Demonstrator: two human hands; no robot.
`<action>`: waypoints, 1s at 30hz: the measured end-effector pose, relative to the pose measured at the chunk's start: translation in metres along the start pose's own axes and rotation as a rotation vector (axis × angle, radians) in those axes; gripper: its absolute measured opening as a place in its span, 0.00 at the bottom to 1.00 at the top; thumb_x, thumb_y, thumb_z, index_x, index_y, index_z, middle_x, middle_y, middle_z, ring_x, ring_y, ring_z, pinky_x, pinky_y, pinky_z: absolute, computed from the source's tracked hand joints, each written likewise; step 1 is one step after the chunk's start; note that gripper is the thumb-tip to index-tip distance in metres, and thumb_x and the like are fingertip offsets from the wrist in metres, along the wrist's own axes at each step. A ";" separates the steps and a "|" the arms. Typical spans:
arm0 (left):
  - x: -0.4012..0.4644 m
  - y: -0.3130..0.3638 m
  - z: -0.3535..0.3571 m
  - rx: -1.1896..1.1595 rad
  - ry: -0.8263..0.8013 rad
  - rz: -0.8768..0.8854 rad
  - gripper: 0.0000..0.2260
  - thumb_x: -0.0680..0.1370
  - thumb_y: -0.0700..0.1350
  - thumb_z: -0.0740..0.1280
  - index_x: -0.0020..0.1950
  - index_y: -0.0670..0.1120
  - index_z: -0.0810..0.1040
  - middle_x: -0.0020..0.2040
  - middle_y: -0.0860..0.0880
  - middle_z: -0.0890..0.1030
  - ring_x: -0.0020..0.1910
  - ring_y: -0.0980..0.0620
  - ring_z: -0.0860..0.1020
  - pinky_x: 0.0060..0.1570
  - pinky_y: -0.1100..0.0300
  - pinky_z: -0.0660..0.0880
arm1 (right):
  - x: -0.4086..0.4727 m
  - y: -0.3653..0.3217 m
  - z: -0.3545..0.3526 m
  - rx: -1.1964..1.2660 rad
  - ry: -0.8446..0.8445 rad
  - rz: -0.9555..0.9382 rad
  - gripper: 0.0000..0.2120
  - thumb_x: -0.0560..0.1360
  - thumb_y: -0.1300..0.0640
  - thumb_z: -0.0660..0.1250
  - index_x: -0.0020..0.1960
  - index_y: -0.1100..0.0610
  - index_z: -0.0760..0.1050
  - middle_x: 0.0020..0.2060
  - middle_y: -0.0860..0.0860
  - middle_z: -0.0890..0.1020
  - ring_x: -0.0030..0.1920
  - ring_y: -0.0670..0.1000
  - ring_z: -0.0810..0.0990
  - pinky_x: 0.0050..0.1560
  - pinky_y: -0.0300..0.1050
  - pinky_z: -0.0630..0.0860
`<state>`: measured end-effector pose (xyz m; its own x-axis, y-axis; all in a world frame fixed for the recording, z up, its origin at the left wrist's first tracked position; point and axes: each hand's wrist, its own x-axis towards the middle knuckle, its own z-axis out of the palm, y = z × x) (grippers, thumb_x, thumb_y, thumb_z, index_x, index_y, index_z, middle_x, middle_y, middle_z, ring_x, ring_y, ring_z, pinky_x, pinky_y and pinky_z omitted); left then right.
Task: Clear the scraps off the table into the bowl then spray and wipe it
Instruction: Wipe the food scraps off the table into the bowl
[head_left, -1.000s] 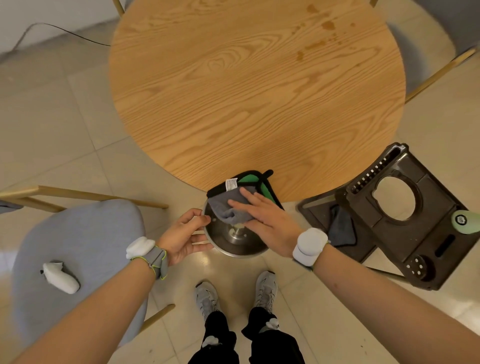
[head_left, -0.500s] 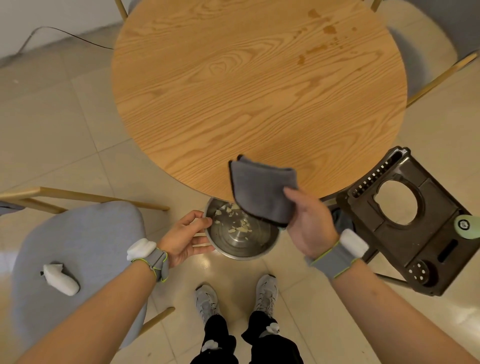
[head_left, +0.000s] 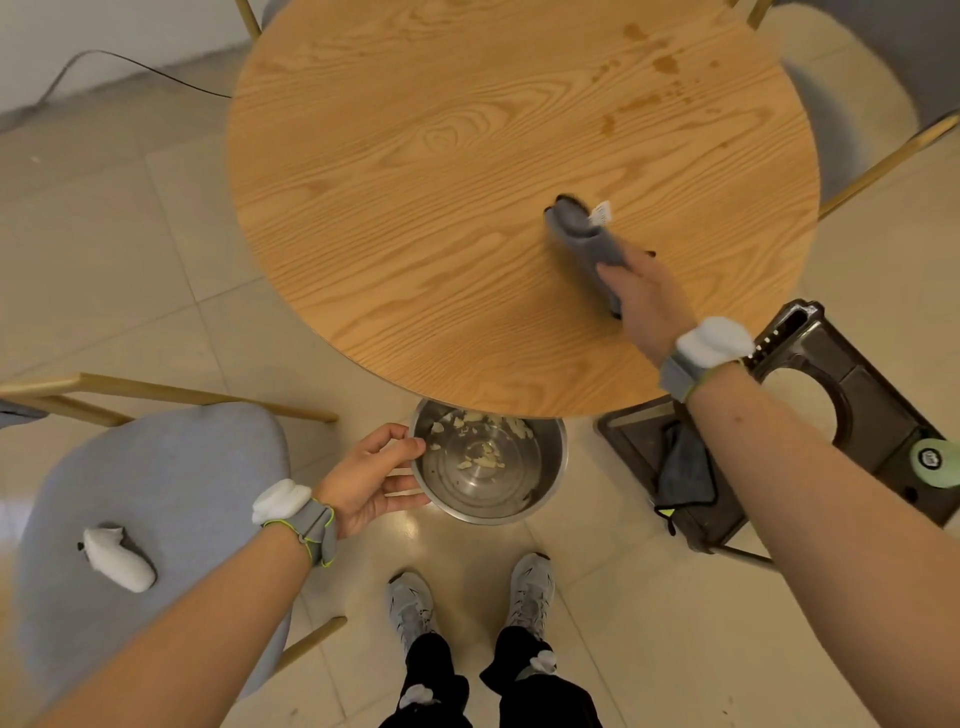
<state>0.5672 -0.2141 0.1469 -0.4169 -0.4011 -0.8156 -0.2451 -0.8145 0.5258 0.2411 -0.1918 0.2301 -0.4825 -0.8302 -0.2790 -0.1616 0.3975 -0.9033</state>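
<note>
A round wooden table (head_left: 415, 208) fills the upper middle, with brown stains (head_left: 644, 98) at its far right. My right hand (head_left: 647, 299) grips a folded grey cloth (head_left: 587, 239) over the table's right half; the cloth is motion-blurred. Just under the table's near edge, my left hand (head_left: 371, 475) holds a steel bowl (head_left: 545, 493) by its left rim. Pale scraps (head_left: 483, 457) lie inside the bowl.
A grey chair (head_left: 156, 493) at the left carries a small white object (head_left: 117, 556). A dark plastic caddy (head_left: 852, 415) on the right holds a dark cloth (head_left: 683, 467) and a green-capped bottle (head_left: 935, 460). Another chair (head_left: 857, 93) stands at the far right. My shoes (head_left: 467, 597) are on the tiled floor.
My right hand lifted the grey cloth off the bowl and carried it up onto the table's right half. The bowl with scraps stays in my left hand below the edge.
</note>
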 end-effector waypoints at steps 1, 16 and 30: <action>0.000 0.000 -0.001 0.001 0.001 0.000 0.03 0.78 0.42 0.68 0.47 0.46 0.75 0.39 0.47 0.82 0.36 0.47 0.83 0.50 0.42 0.82 | 0.003 0.008 0.010 -0.090 -0.065 0.045 0.21 0.81 0.56 0.59 0.74 0.51 0.68 0.69 0.50 0.73 0.70 0.51 0.70 0.70 0.48 0.63; -0.001 0.003 -0.008 -0.004 0.010 -0.008 0.03 0.78 0.42 0.68 0.50 0.46 0.75 0.42 0.47 0.83 0.40 0.45 0.83 0.48 0.45 0.82 | -0.085 0.029 0.087 -0.543 -0.482 -0.354 0.23 0.81 0.57 0.58 0.76 0.49 0.65 0.76 0.41 0.57 0.78 0.41 0.42 0.78 0.40 0.38; -0.004 0.005 -0.011 0.002 -0.004 -0.004 0.06 0.75 0.43 0.71 0.48 0.47 0.75 0.40 0.48 0.83 0.40 0.45 0.83 0.56 0.39 0.78 | -0.144 0.019 0.069 0.709 -0.145 0.269 0.18 0.74 0.62 0.63 0.62 0.57 0.78 0.62 0.53 0.82 0.65 0.51 0.77 0.68 0.51 0.69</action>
<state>0.5773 -0.2210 0.1507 -0.4196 -0.3964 -0.8166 -0.2487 -0.8150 0.5234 0.3671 -0.0921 0.2308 -0.3015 -0.8027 -0.5145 0.5589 0.2884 -0.7775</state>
